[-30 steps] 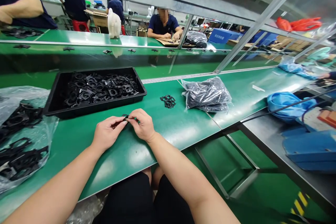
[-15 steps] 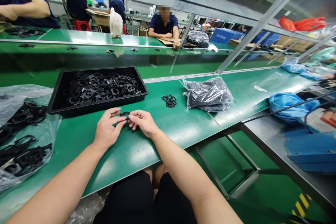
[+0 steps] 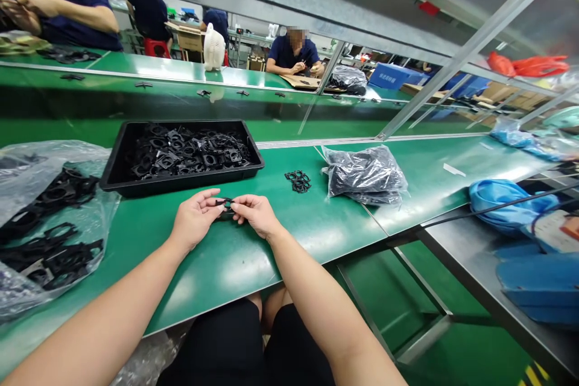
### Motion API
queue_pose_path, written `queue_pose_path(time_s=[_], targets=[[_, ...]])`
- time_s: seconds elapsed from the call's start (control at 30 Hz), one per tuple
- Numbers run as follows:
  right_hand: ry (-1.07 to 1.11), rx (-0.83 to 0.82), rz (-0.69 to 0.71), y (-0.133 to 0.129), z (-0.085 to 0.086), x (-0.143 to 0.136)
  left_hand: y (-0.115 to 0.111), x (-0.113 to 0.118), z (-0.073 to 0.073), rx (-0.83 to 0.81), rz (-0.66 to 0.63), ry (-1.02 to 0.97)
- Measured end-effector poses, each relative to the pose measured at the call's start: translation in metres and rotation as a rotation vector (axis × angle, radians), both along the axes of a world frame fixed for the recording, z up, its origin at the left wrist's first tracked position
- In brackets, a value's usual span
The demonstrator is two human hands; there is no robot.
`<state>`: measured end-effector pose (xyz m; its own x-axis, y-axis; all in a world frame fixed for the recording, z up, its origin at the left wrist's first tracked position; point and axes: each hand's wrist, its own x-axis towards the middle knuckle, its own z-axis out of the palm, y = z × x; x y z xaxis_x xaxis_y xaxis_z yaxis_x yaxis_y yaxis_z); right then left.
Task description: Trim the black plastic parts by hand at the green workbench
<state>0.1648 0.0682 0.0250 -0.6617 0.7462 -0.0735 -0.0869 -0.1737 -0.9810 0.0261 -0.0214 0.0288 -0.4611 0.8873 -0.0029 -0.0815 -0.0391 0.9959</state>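
Observation:
Between my two hands is a small black plastic part (image 3: 225, 201) with an opening in it, held over the green table (image 3: 217, 277). My left hand (image 3: 195, 215) pinches its left side between thumb and fingers. On its right side, my right hand (image 3: 254, 213) grips it with thumb and forefinger. Just beyond my hands stands a black tray (image 3: 181, 186) heaped with similar black parts (image 3: 194, 151). A little pile of black ring-shaped pieces (image 3: 298, 181) lies on the table to the right of my hands.
An open clear bag (image 3: 97, 235) of black parts lies at the left. Right of the ring pieces rests a filled plastic bag (image 3: 365, 174). Across the line, a co-worker (image 3: 294, 54) sits handling something. A metal post (image 3: 452, 54) slants up at the right.
The view has shifted slightly, so things appear lower and farther right. The black part has turned between my fingers and its opening shows more. The co-worker opposite has drawn a hand back from the line.

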Motion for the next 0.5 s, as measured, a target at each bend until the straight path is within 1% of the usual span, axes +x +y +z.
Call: queue_pose_path(time_s=[0.07,0.13,0.23,0.3,0.33,0.4,0.47,0.5], targets=[[-0.028,0.029,-0.003,0.0,-0.001,0.001,0.0,0.0,0.001,-0.022,-0.001,-0.001],[-0.038,0.023,0.003,0.001,-0.001,0.002,0.0,0.0,0.003,-0.051,-0.008,-0.006],[-0.058,-0.024,0.028,0.004,-0.001,0.001,0.001,-0.001,0.002,-0.08,-0.019,-0.016],[-0.122,-0.062,0.058,0.01,0.004,-0.002,0.003,-0.004,0.0,-0.065,0.013,0.021],[-0.175,-0.077,0.082,0.014,0.009,-0.004,0.003,-0.006,-0.002,-0.046,0.045,0.059],[-0.26,-0.081,0.117,0.023,0.024,-0.011,0.004,-0.012,-0.005,-0.003,0.137,0.145],[-0.201,-0.06,0.068,0.034,0.045,-0.02,0.005,-0.018,-0.008,0.004,0.232,0.223],[-0.104,-0.045,-0.002,0.039,0.055,-0.025,0.005,-0.021,-0.01,-0.01,0.267,0.257]])
